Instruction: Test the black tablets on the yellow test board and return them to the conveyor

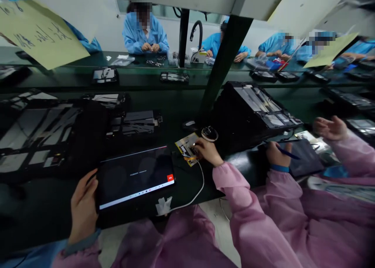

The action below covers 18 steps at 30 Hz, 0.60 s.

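Note:
A tablet faces me with a mostly dark screen, a pale bar along the bottom and a small red button. My left hand grips its left edge, thumb and fingers closed around the side. To the right of the tablet, my right hand is closed in a pinch over a yellow-edged card with a small circuit board. What its fingertips hold is hidden. A white cable loops from beside the board down to the table edge, where clear tape lies.
Black trays of opened devices stand on the left; a tall stack rises on the right. A tape roll lies behind my right hand. A co-worker's hand holds a pen beside another tablet. A dark post slants ahead.

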Available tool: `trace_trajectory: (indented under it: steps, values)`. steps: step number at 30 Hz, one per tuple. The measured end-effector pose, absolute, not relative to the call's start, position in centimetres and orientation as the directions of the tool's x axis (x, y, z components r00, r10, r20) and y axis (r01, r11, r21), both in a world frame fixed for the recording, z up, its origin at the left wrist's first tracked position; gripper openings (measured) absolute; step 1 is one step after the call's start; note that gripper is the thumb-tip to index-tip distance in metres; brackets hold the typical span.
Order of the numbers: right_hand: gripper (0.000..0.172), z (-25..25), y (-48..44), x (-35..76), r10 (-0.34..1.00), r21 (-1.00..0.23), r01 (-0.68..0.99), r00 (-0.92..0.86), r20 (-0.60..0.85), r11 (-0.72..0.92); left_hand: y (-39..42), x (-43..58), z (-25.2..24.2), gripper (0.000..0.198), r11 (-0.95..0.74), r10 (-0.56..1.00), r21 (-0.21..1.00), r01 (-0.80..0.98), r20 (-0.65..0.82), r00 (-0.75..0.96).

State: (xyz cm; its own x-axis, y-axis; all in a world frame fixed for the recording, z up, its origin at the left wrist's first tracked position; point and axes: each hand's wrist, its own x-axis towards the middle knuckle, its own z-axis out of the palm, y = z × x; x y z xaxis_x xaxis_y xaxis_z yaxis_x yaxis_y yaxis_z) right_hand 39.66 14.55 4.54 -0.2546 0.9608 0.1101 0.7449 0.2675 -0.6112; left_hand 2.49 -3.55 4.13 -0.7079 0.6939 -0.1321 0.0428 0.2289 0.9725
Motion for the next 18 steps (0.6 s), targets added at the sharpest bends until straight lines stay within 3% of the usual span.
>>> trace_trajectory:
  steps: [4,9,13,18]
  values:
    - [0.015,7.5,13.3,40.5,0.957,-0.759,0.586,-0.219,0.188,0.283,-3.3,2.5,4.2,0.049,0.227,0.651,0.971,-0.077,-0.21,-0.729]
    - [0.014,7.0,10.6,36.1,0.825,-0.786,0.459,-0.554,0.111,0.413,-3.5,2.0,3.5,0.043,0.244,0.635,0.969,-0.041,-0.192,-0.748]
    - [0.016,5.1,10.5,33.9,0.821,-0.841,0.443,-0.571,0.002,0.31,-3.4,2.0,3.2,0.036,0.253,0.628,0.965,0.068,-0.11,-0.77]
    - [0.015,4.8,10.6,33.9,0.808,-0.891,0.404,-0.584,-0.076,0.208,-3.2,2.0,2.8,0.035,0.28,0.589,0.958,0.064,-0.119,-0.799]
